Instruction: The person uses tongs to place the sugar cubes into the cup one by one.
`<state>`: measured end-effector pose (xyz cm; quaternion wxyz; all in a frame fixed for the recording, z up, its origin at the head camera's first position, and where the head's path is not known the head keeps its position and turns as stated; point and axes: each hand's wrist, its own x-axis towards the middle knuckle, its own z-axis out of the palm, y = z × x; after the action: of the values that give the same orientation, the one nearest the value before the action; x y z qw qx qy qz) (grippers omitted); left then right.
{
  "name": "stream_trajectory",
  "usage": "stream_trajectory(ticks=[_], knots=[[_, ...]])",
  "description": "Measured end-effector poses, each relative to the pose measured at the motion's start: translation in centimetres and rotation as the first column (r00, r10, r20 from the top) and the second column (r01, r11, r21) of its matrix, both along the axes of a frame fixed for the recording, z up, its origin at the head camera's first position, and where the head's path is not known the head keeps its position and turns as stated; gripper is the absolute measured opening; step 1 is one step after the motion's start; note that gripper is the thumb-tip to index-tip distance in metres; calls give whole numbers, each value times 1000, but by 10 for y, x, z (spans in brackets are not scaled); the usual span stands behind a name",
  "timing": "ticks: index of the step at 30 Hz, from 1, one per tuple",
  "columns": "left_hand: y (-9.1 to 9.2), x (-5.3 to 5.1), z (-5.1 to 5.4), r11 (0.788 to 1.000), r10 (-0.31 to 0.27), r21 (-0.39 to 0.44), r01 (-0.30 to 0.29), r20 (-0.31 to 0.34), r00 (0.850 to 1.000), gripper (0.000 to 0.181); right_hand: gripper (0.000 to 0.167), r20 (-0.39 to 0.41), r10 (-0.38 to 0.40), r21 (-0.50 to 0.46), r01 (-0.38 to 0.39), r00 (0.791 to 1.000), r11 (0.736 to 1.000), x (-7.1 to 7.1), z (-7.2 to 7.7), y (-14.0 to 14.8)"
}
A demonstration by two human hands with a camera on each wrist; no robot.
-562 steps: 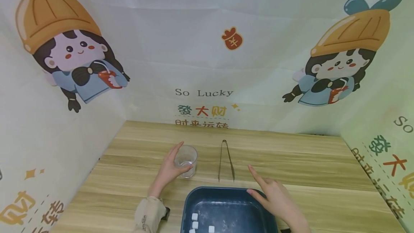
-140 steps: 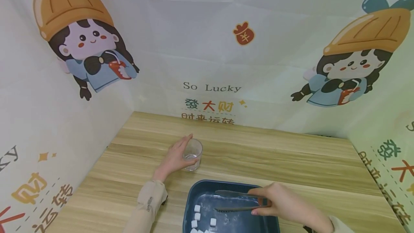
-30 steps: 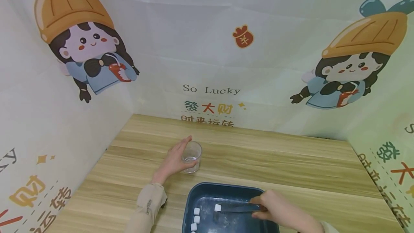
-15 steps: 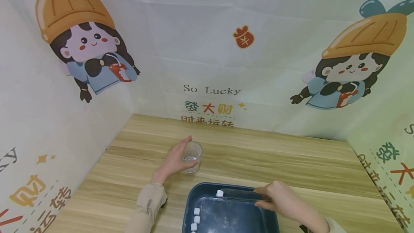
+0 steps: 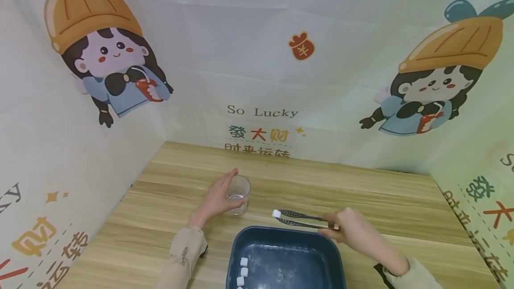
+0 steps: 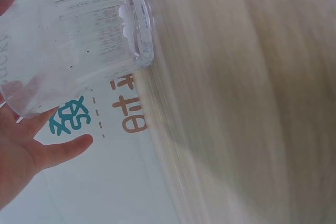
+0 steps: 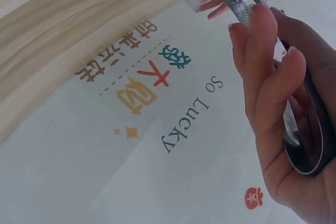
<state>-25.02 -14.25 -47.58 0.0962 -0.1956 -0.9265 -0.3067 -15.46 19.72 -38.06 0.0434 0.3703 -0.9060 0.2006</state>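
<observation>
From here, the white cube (image 5: 276,213) at the tips of the tongs (image 5: 298,214), just past the tray's (image 5: 287,260) far rim, could drop if the right hand's (image 5: 359,232) pinch slackens, while the left hand (image 5: 214,200) grips the glass (image 5: 242,187).

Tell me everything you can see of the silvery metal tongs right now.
The silvery metal tongs have two slim arms with dotted, patterned ends, joined by a rounded bend. The person's right hand grips them, with the bend near the palm. In the head view they point left, toward the clear drinking glass but apart from it, and appear just past the far rim of the dark blue rectangular tray. A small white cube is at their tips.
</observation>
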Motion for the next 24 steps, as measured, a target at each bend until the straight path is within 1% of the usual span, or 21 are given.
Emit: stream_trajectory(ticks=[6,11,16,20,24], knots=[[1,0,1,1000,0,-1,0,-11,1000,91,24,-38,-28,-14,27,999,1000,-7,-2,0],[0,0,0,1000,1,1,-1,-6,1000,91,25,-30,-55,-23,54,998,998,-11,-3,1],[0,-1,-1,1000,2,-1,-2,-4,1000,92,24,-8,-60,-58,59,998,997,-16,-4,1],[0,-2,-2,1000,2,-5,-2,-4,1000,93,22,-28,-70,-78,68,997,995,-19,-5,-1],[0,-3,-2,1000,3,-5,-3,-1,1000,93,22,-52,-87,-68,84,995,994,-23,-7,-4]])
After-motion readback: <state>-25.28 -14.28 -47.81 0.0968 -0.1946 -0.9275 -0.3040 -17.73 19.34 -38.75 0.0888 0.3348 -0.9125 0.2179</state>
